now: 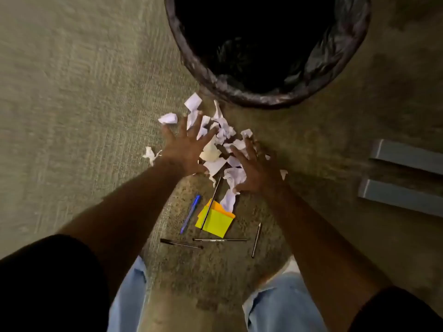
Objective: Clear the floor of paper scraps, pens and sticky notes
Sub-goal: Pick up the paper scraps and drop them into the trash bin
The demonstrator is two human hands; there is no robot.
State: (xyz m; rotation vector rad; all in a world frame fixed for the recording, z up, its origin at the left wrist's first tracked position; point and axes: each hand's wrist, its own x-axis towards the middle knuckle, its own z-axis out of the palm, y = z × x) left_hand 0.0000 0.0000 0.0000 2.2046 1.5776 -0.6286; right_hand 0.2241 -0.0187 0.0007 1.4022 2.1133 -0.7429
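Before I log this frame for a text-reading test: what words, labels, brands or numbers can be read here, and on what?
None can be read.
Dark pen below the sticky notes: pale marks along the barrel, too small and blurred.
Sticky notes, paper scraps, blue pen, bin liner: no text visible.

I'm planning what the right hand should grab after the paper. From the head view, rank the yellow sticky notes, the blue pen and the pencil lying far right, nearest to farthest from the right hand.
Measured from the right hand:
1. Yellow sticky notes, just below the hand, toward the person.
2. Blue pen, left of the notes.
3. Pencil, lower right, nearest the person's knee.
The pen and pencil are nearly too close to call.
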